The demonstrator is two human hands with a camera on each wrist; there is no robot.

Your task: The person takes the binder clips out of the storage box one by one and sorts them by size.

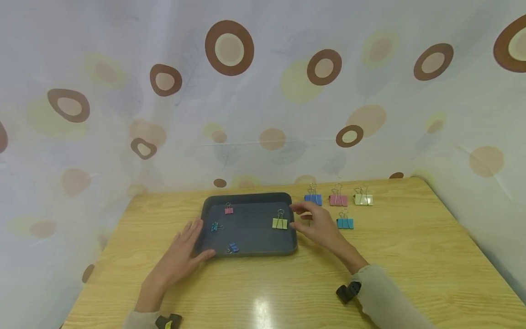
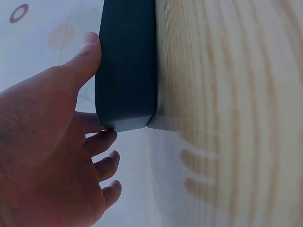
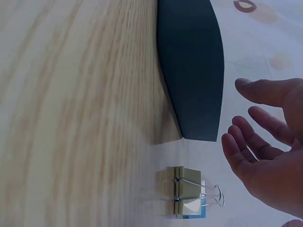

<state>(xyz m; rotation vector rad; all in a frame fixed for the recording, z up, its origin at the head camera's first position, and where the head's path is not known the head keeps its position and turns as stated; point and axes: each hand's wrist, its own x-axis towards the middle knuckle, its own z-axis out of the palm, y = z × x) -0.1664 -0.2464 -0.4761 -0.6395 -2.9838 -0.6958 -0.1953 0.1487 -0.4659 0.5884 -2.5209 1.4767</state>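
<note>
A dark grey tray [image 1: 250,251] lies on the table. Inside it are a small pink binder clip [image 1: 228,211], a teal one [image 1: 215,226], a blue one [image 1: 233,247] and, at the right, a larger yellow binder clip [image 1: 280,223]. My left hand [image 1: 181,258] rests against the tray's front left corner, its thumb at the front rim and its fingers along the left side. Beside the right rim hovers my right hand [image 1: 320,226], fingers loosely bent and holding nothing. The right wrist view shows it apart from the tray wall [image 3: 191,71].
Right of the tray stand more binder clips: blue [image 1: 313,199], pink [image 1: 338,200], pale cream [image 1: 363,199] and teal [image 1: 345,223]. Another yellowish clip [image 3: 189,183] shows in the right wrist view. A patterned curtain [image 1: 246,100] hangs behind the wooden table [image 1: 246,288].
</note>
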